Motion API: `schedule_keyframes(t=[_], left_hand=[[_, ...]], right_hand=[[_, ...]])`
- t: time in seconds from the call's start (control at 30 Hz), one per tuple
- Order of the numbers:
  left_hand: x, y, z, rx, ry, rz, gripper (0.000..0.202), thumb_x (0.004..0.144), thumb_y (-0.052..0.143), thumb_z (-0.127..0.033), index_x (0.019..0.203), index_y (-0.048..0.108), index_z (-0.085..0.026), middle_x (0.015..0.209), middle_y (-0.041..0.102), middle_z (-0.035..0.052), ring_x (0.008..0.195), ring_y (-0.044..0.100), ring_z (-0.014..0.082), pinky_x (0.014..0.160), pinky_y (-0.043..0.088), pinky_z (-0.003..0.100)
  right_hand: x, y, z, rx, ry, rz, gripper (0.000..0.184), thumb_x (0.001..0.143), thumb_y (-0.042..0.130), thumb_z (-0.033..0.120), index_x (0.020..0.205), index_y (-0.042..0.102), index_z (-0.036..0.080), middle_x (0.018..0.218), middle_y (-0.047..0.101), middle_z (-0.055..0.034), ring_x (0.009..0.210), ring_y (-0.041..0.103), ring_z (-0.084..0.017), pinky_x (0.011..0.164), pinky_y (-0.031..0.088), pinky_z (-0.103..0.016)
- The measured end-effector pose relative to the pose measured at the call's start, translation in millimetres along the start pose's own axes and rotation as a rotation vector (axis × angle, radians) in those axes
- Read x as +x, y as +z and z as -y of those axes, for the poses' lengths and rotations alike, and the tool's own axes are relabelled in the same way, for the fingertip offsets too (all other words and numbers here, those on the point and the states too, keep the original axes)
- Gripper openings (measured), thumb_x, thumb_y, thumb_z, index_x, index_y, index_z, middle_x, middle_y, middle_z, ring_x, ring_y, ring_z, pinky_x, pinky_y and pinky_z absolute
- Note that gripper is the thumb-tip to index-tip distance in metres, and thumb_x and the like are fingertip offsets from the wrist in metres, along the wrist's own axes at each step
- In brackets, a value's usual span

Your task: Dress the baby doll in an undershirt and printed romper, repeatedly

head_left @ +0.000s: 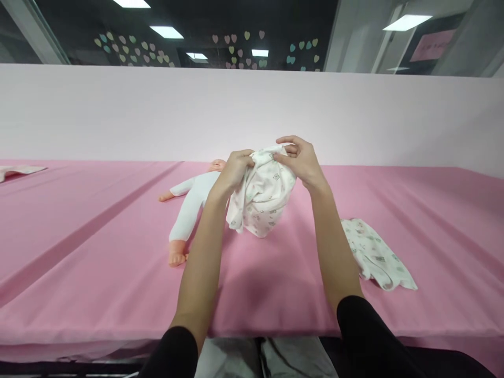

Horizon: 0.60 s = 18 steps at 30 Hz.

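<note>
Between my two hands a white baby garment (268, 197) with small printed figures hangs in the air, bunched and folded. Its upper left edge is pinched by my left hand (237, 167), fingers closed. My right hand (301, 160) grips the upper right edge between thumb and fingers, the index finger stretched out above. Behind my left forearm a baby doll (191, 207) in white lies on its back. The garment and my arm hide part of its body, and its head shows only in part.
A second printed baby garment (378, 257) lies to the right of my right forearm. The pink tablecloth (98, 262) has several creases. At the far left is a piece of pale cloth (21, 170). A white wall (157, 113) rises behind the table.
</note>
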State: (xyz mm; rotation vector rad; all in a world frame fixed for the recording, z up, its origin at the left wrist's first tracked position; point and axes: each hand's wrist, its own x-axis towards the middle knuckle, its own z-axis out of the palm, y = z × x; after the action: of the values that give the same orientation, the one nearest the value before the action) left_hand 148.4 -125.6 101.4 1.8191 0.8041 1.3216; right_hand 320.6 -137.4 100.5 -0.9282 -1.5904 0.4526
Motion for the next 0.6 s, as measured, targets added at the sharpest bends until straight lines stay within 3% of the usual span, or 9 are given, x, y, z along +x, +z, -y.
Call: schedule_keyframes(t=[0.17, 0.27, 0.37, 0.47, 0.6], left_hand=[[7.8, 1.7, 24.1, 0.077, -0.039, -0.007, 0.005, 0.059, 0.045, -0.012, 0.056, 0.045, -0.016, 0.055, 0.039, -0.0028, 0.055, 0.037, 0.0101, 0.052, 0.027, 0.023], [10.9, 5.9, 31.5, 0.121, -0.01, -0.045, 0.007, 0.061, 0.045, -0.013, 0.056, 0.045, -0.016, 0.055, 0.04, -0.0027, 0.056, 0.038, 0.0103, 0.052, 0.028, 0.023], [10.8, 9.4, 30.9, 0.156, -0.024, 0.036, 0.01, 0.067, 0.045, -0.017, 0.059, 0.052, -0.016, 0.059, 0.049, -0.0014, 0.06, 0.044, 0.012, 0.055, 0.034, 0.024], [9.9, 12.2, 29.2, 0.185, -0.021, 0.079, 0.017, 0.073, 0.046, -0.023, 0.061, 0.056, -0.016, 0.063, 0.055, 0.0002, 0.064, 0.05, 0.0134, 0.058, 0.039, 0.024], [11.5, 15.6, 32.4, 0.172, 0.0, 0.006, 0.027, 0.079, 0.048, -0.036, 0.064, 0.058, -0.016, 0.068, 0.058, 0.0021, 0.066, 0.053, 0.0138, 0.061, 0.044, 0.023]], right_hand=[[0.2, 39.2, -17.0, -0.462, -0.034, -0.342, 0.016, 0.077, 0.062, 0.03, 0.084, 0.057, 0.017, 0.097, 0.055, -0.0082, 0.098, 0.051, -0.023, 0.084, 0.041, -0.037], [-4.6, 51.0, -15.0, -0.479, 0.097, -0.236, 0.029, 0.085, 0.052, 0.044, 0.073, 0.055, 0.018, 0.078, 0.056, -0.006, 0.086, 0.055, -0.022, 0.077, 0.041, -0.034], [-4.2, 51.3, -15.5, -0.389, 0.185, -0.123, 0.042, 0.083, 0.051, 0.054, 0.061, 0.05, 0.019, 0.062, 0.053, -0.0028, 0.074, 0.056, -0.019, 0.069, 0.04, -0.029], [-1.0, 46.0, -20.9, -0.254, 0.213, -0.096, 0.043, 0.08, 0.056, 0.053, 0.056, 0.047, 0.019, 0.058, 0.051, -0.0008, 0.069, 0.055, -0.017, 0.064, 0.041, -0.026], [0.1, 40.3, -24.3, -0.006, 0.266, -0.059, 0.04, 0.079, 0.058, 0.049, 0.056, 0.048, 0.018, 0.058, 0.051, 0.0014, 0.062, 0.052, -0.013, 0.058, 0.041, -0.023]])
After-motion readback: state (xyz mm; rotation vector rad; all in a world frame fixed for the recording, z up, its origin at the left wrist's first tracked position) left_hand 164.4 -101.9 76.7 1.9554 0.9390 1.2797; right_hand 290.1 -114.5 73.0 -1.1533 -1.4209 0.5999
